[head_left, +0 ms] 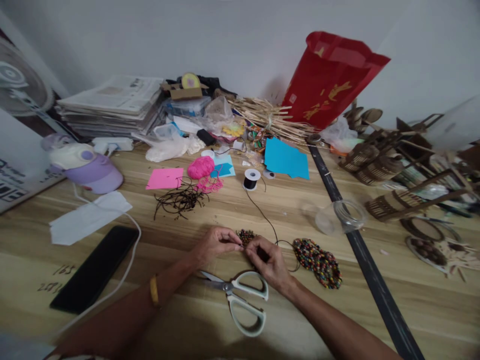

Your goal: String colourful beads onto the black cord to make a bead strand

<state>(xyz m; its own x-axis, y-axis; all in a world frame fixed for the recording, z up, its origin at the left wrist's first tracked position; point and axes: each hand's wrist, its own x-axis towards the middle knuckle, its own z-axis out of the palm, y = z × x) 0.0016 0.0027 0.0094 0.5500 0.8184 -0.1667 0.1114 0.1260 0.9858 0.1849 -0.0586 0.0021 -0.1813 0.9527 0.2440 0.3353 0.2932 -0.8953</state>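
Note:
My left hand (217,246) and my right hand (268,260) nearly meet over the wooden table, thumbs and index fingers pinched. Something tiny, too small to make out, is between my left fingertips; what my right fingers grip is hidden. A small cluster of dark coloured beads (245,236) lies just behind the fingertips. Black cord (262,213) runs from a white spool (251,179) down to my right hand. Strings of multicoloured beads (318,262) lie right of that hand. Scissors (227,287) with pale handles rest partly opened in front of both hands.
A black phone (95,269) and white cable (133,250) lie at the left. Cut black cords (180,197), pink yarn (200,167) and blue paper (287,158) are farther back. A clear plastic container (330,220) and wooden baskets (393,202) stand at the right.

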